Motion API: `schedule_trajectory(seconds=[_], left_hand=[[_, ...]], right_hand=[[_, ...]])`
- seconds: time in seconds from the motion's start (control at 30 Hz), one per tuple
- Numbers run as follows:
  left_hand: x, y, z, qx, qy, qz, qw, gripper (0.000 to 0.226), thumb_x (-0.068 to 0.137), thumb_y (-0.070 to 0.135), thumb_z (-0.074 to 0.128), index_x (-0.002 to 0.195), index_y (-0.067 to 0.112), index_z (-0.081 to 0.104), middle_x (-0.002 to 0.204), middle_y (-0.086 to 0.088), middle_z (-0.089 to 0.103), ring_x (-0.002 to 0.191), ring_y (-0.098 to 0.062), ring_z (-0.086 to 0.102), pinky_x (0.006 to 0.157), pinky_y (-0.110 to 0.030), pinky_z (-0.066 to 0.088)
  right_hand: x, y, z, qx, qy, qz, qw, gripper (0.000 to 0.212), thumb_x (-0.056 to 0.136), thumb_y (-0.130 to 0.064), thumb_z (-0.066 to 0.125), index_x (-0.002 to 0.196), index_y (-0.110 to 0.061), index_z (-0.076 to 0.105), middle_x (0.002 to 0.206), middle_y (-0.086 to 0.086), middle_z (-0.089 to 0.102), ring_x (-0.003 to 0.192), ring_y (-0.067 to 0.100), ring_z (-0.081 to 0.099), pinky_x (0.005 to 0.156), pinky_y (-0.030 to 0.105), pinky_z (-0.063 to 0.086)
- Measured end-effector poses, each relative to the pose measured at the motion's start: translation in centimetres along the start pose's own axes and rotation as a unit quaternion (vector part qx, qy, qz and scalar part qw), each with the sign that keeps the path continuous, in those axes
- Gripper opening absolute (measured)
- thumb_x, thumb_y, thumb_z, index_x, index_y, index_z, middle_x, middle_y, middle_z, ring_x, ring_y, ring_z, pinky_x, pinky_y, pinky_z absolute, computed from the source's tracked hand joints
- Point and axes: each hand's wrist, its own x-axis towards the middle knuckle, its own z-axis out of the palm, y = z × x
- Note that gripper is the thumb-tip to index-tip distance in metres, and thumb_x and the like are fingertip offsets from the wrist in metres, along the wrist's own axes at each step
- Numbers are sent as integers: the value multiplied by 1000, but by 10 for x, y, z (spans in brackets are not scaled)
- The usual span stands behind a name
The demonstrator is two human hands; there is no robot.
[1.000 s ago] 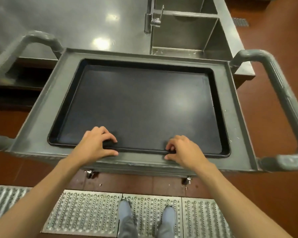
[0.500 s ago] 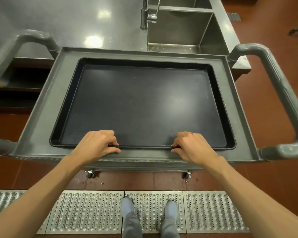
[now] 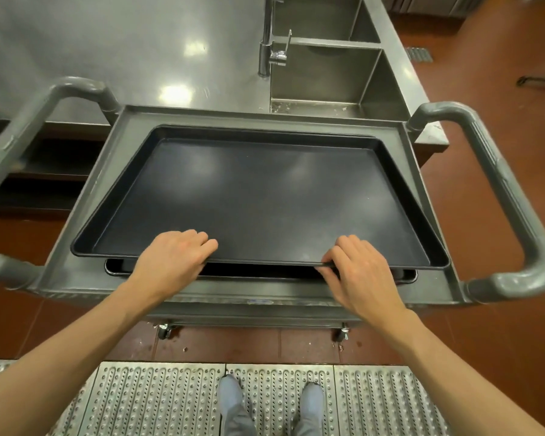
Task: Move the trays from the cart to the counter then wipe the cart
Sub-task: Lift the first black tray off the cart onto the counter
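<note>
Head camera first — what's in front of the person?

— A grey cart [image 3: 76,272] with a raised rim and a looped handle at each end, the left handle [image 3: 29,127] and the right handle [image 3: 513,196]. Beyond it runs a steel counter [image 3: 107,42], with a tap [image 3: 269,42] and a two-basin sink [image 3: 328,73] at its right part.

— And the trays?

— A black top tray [image 3: 265,196] is tilted, its near edge raised off the cart while its far edge sits low against the cart's back rim. Under the raised edge the rim of a second tray [image 3: 114,268] shows, lying flat on the cart. How many more lie beneath it cannot be told.

— Where are the hands?

— Both are on the near edge of the top tray. The left hand [image 3: 170,259] clamps that edge left of the middle, fingers curled together over the rim and thumb below it. The right hand [image 3: 359,272] pinches the same edge right of the middle, fingertips bent onto the rim with the thumb under.

— Anything lower in the view?

— Two bare forearms reach in from the bottom corners. Two grey shoes [image 3: 230,394] stand on a studded metal floor mat [image 3: 158,401], and red-brown floor tiles [image 3: 485,341] lie between the mat and the cart. Two of the cart's wheels [image 3: 164,330] show just under its near side.
</note>
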Motion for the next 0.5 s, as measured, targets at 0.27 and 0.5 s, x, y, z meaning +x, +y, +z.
schedule_trajectory(seconds=[0.27,0.5], left_hand=[[-4,10,10,39,56,17,998,45,75,4,55,120,2,63,76,-9,55,50,-25,50,37,-35,41],[-7,4,23,59,131,-38,989,37,80,-6,56,114,0,69,97,-19,68,81,-38,63,62,-45,55]], right_hand=[[27,-9,16,-115,-159,58,979,76,59,2,85,131,-8,64,120,19,67,105,40,65,84,47,56],[21,-25,32,-120,-104,87,984,73,51,13,87,120,-10,74,116,18,73,101,44,71,80,48,62]])
